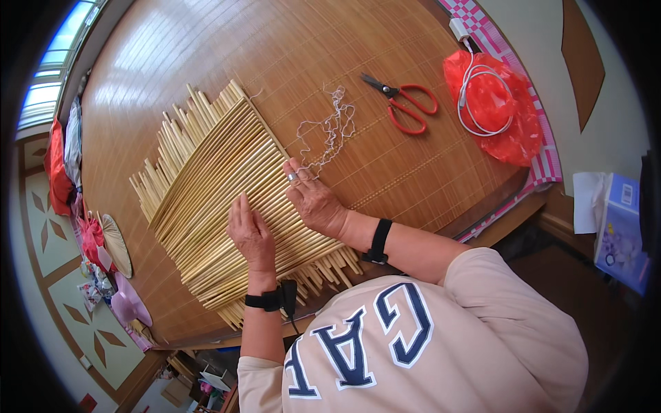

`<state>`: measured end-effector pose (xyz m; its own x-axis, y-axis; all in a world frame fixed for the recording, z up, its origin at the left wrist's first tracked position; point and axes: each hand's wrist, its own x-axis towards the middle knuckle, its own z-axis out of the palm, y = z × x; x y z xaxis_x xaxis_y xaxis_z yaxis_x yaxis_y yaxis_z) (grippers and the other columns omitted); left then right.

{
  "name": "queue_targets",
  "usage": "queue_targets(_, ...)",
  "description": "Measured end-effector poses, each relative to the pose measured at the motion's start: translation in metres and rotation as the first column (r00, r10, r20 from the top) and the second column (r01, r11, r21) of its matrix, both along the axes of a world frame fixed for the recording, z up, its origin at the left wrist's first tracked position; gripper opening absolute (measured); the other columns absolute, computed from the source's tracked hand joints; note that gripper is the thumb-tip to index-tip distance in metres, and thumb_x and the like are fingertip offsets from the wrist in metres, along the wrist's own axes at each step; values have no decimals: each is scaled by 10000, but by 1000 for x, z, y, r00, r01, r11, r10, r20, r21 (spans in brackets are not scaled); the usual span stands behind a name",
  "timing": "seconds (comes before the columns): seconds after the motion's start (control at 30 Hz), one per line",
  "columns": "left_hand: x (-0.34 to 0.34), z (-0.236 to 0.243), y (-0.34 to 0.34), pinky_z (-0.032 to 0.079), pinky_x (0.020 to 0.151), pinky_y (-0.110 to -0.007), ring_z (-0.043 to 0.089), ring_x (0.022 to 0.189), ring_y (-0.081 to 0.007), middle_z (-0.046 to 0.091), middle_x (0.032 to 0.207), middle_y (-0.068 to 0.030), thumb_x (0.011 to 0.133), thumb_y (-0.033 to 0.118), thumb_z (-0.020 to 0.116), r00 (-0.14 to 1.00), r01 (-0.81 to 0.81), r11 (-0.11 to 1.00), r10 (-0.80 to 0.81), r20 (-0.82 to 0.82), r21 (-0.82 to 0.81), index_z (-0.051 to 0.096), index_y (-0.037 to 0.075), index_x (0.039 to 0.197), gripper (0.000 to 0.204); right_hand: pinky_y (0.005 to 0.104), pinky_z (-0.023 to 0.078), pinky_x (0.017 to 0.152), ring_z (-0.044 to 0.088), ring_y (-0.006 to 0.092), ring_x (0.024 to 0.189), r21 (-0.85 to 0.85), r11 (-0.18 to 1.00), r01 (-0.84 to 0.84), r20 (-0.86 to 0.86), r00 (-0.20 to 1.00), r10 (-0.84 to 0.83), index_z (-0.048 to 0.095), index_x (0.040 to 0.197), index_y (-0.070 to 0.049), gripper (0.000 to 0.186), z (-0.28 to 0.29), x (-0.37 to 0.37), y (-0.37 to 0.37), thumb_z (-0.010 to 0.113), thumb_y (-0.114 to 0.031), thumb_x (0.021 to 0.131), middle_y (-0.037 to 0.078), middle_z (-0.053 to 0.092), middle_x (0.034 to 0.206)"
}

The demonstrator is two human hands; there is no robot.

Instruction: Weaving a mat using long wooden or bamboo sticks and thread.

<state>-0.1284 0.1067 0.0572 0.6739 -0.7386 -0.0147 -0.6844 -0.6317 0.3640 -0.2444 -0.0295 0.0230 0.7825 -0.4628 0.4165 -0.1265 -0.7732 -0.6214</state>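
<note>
A fan-shaped mat of pale, slender stalks [220, 179] lies across the table, its rods side by side and their ends uneven at two sides. Along its upper left runs a crosswise stalk; another straight stalk [266, 129] borders its upper right side. My left hand [251, 234] rests on the middle of the mat, fingers stretched out. My right hand [315, 203], with a ring on one finger, lies over the mat's right edge, fingers extended and thumb apart. Loose white thread [334, 127] lies tangled just beyond its fingertips; whether the fingers touch it I cannot tell.
Scissors with red handles [412, 109] lie on the brown slatted table cover [303, 41]. At the right edge sit a red plastic bag [502, 138] and a white cable with a charger [460, 29]. A round woven fan [116, 246] and pink hat [129, 303] are at left.
</note>
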Motion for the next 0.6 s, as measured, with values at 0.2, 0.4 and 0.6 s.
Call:
queue_targets(0.2, 18, -20, -23, 56, 1078, -487, 88, 1361, -322, 155, 1454, -185, 930, 300, 347, 969, 46, 990, -77, 236, 136, 210, 30, 1393, 553, 404, 324, 1030, 316, 397, 1267, -6, 1000, -17, 1, 1000, 17, 480, 902, 40, 134, 0, 3, 4, 436, -28, 795, 290, 362, 1315)
queue_targets(0.4, 13, -24, -31, 25, 1074, -489, 75, 1362, -324, 140, 1458, -190, 935, 351, 301, 976, 45, 992, -68, 206, 116, 182, 24, 1400, 581, 402, 322, 1032, 314, 391, 1271, 54, 998, -26, 25, 999, 25, 477, 903, 36, 125, -1, -1, 0, 429, -13, 799, 275, 357, 1327)
queue_targets(0.6, 11, -26, -33, 4, 1072, -505, 68, 1364, -323, 136, 1458, -194, 922, 384, 318, 977, 15, 993, -40, 210, 121, 174, 21, 1400, 617, 400, 316, 1036, 313, 387, 1274, 41, 998, -41, 38, 999, 39, 471, 917, 27, 132, 0, 1, 0, 434, -14, 797, 273, 353, 1331)
